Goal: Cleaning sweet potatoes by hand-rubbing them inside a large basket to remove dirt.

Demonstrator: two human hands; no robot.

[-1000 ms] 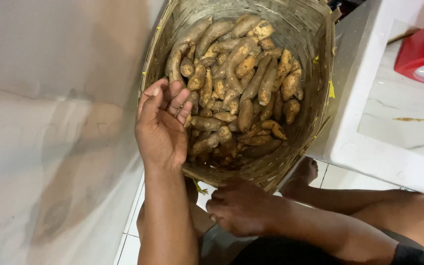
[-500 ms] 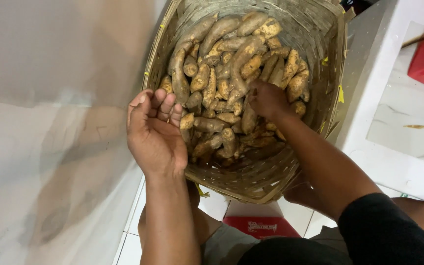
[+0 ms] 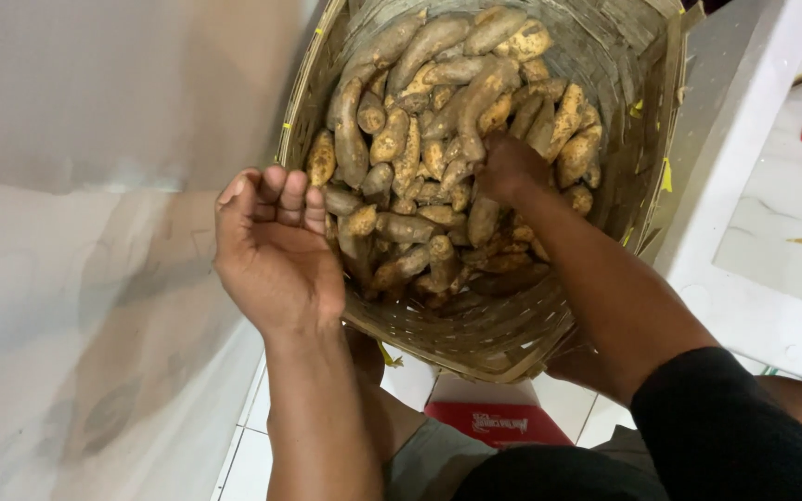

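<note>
A: What's in the woven basket (image 3: 647, 176)?

B: A heap of small sweet potatoes (image 3: 420, 158), tan to brown, dusty with soil, long and tapered. They lie every way, piled against the basket's far wall and sloping down to its near rim.

A: And the basket?

B: Split-bamboo weave, brownish, tilted so its mouth faces up toward the camera.

A: The hands?

B: The right hand (image 3: 510, 167) is deep in the basket, fingers down among the tubers at the heap's middle. The left hand (image 3: 276, 246) is at the basket's left rim, palm up, fingers curled, holding nothing.

Rough woven bamboo basket (image 3: 647, 176) holds matt, dusty tubers (image 3: 420, 148); glossy tile floor (image 3: 243, 464).
</note>
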